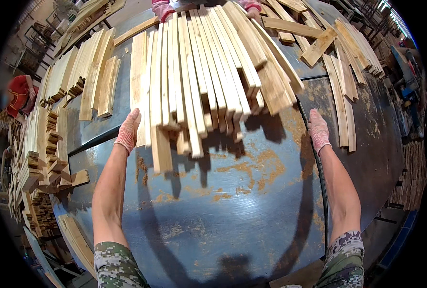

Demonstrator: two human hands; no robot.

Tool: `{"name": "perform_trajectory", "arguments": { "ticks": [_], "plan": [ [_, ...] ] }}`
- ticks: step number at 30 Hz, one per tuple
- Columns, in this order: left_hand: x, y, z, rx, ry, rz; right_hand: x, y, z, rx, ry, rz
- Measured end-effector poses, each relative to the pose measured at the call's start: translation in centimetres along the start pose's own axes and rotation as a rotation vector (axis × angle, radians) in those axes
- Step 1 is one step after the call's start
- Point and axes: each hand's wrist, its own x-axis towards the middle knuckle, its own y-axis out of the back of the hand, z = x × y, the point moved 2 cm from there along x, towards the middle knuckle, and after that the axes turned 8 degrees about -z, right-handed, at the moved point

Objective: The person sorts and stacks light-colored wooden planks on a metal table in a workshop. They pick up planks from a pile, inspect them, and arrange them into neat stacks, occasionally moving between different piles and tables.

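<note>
A large pile of long pale wooden strips [194,72] spreads over the metal table, its near ends uneven and partly stacked. My left hand [128,129], in a pinkish knit glove, is at the pile's left edge, fingers stretched out beside a wide board [138,72]; whether it touches the board I cannot tell. To the right of the pile, apart from it, my right hand [318,128], gloved alike, hovers near a dark seam in the table, its fingers loosely bent with nothing in them. At the far end, a co-worker's gloved hands [253,12] are on the strips.
Sawdust [256,168] lies on the metal table [213,230]. Stacks of boards [96,72] stand at the left, with more short pieces [50,149] along that edge. Loose boards [341,101] lie at the right. Another person in red [19,96] is at the far left.
</note>
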Motion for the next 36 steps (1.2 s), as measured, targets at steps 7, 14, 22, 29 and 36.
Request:
{"name": "perform_trajectory", "arguments": {
  "ticks": [7, 14, 22, 29, 36],
  "plan": [
    [-0.9, 5.4, -0.6, 0.155, 0.027, -0.012, -4.5, -2.5, -3.4, -0.016, 0.197, -0.334],
    [-5.4, 9.2, -3.2, 0.151, 0.06, 0.045, -21.4, -2.4, -13.0, -0.32, -0.399, -0.671],
    [-11.2, 5.1, -1.2, 1.26, -0.512, 0.52, -23.7, -3.7, -7.3, -0.124, -0.108, -0.637],
    [-22.4, 1.0, -4.5, 0.872, -0.489, 0.112, -17.0, -8.7, -6.9, 0.419, -0.291, -0.524],
    [-26.8, -6.5, -2.1, 0.056, -0.118, 0.047, -15.3, -11.2, -9.1, 0.496, -0.282, -0.531]
  ]
}}
